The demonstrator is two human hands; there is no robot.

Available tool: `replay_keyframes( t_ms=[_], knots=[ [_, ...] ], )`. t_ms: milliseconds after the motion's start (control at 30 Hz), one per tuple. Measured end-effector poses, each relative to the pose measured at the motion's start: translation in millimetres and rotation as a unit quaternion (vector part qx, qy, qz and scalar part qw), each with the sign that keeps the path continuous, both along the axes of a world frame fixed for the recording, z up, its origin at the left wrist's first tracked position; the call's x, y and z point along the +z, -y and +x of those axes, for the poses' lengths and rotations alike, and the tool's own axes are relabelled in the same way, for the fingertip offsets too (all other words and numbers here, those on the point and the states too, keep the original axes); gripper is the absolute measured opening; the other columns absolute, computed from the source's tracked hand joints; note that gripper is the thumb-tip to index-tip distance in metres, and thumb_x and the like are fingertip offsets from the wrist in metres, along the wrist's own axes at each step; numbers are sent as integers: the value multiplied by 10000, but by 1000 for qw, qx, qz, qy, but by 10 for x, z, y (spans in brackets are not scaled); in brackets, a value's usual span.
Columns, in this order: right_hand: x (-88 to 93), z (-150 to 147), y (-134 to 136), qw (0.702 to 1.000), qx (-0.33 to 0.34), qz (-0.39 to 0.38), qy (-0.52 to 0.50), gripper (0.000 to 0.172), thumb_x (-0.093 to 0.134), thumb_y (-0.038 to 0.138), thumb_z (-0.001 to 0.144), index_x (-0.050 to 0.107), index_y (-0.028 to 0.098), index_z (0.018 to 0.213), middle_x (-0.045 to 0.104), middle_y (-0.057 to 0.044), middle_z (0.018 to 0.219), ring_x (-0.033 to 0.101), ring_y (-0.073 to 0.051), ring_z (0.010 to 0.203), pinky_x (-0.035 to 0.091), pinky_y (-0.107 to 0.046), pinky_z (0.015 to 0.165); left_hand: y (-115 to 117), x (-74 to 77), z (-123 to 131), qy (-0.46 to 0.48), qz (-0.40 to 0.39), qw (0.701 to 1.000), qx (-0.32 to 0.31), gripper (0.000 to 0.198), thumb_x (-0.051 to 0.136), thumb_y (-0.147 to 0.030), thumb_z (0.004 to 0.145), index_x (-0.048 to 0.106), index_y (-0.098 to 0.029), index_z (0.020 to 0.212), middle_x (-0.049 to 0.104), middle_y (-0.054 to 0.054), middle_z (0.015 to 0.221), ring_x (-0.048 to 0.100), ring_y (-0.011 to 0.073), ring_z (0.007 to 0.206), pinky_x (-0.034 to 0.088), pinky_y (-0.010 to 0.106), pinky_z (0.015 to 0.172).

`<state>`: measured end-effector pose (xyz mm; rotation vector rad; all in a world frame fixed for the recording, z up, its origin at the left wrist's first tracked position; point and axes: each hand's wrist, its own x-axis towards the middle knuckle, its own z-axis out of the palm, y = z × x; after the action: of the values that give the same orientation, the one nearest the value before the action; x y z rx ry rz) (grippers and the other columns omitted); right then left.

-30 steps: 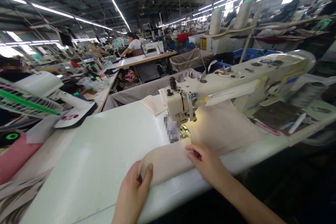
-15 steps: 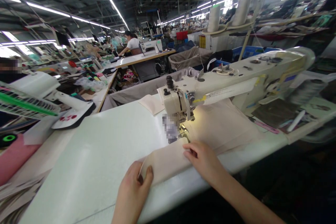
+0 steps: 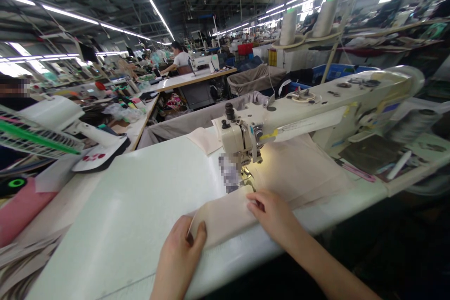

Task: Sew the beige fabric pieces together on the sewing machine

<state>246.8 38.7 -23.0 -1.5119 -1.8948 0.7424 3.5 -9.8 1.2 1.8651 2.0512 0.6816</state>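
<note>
A pale beige fabric piece lies on the sewing table, its far end by the presser foot of a white sewing machine. At its near left end, my left hand pinches the edge between thumb and fingers. My right hand grips the same piece close to the foot, fingertips curled on its upper right edge. The needle area is lit by a small lamp and partly hidden. More beige fabric lies flat under the machine arm, right of the needle.
A white fan stands at the left beside pink cloth. Behind the table hangs a grey cloth bin. Thread cones stand above the machine. Pink-handled snips lie at right. A person sits at another machine.
Both hands and the fabric hold almost the same place. The whole view has shifted very slightly, with no visible feeding of the cloth.
</note>
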Motion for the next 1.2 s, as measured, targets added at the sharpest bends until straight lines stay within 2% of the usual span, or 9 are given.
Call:
replay_keyframes(
  t_ms=[100,200,333,567,900,1000,1100,1133,1200],
  knots=[
    [5,-20,21,995,10,59,77,136,594,180,923,719,205,878,633,-26,801,623,-183,753,451,-276,697,-22,44,15,21,-10,999,42,351,472,-567,826,565,-230,793,575,10,632,566,220,579,436,323,569],
    [2,-8,52,975,20,166,147,141,596,230,935,693,195,839,621,-63,881,608,-230,837,454,-332,731,-47,89,1,60,0,992,107,399,486,-605,814,538,-220,904,592,4,669,578,223,599,432,320,574],
    [-26,52,63,953,50,258,149,199,504,244,994,674,180,912,644,-84,1005,598,-238,929,454,-369,817,-77,78,-37,93,5,990,107,260,454,-480,830,506,-227,802,562,-8,662,550,191,599,415,299,595],
    [-45,99,50,947,64,280,147,354,388,347,1053,668,176,918,658,-85,978,605,-229,912,453,-371,813,-90,3,-41,92,-16,991,94,53,472,-270,801,467,-218,791,515,-32,649,512,153,588,371,267,590],
    [-67,111,57,951,62,258,158,337,396,344,1041,682,191,947,671,-99,1019,616,-250,941,457,-386,836,-90,-15,-54,61,-35,994,85,35,474,-206,852,487,-199,883,532,-23,702,546,166,639,394,281,618],
    [-75,119,56,948,69,265,160,345,389,350,1047,678,188,952,669,-96,1017,609,-248,941,450,-383,838,-92,-33,-39,31,-39,995,82,92,476,-162,868,501,-182,954,565,-4,743,578,179,679,432,297,655],
    [-76,126,58,945,72,271,168,334,392,342,1048,674,181,968,665,-97,1042,600,-248,960,439,-387,861,-51,2,0,-70,-12,995,67,198,484,-145,905,529,-153,1098,621,82,960,619,216,816,476,335,723],
    [-78,128,57,943,72,274,174,322,398,336,1047,672,179,981,663,-102,1078,594,-257,994,431,-399,887,-31,23,9,-122,4,991,48,217,484,-142,917,549,-159,1123,617,108,1054,619,235,882,485,355,755],
    [-81,134,53,938,77,282,184,292,408,312,1043,665,177,1008,657,-106,1156,567,-280,1094,397,-435,962,-2,67,4,-216,17,976,-31,212,479,-112,925,614,-188,1070,612,106,1131,602,257,954,493,384,800]
  ],
)
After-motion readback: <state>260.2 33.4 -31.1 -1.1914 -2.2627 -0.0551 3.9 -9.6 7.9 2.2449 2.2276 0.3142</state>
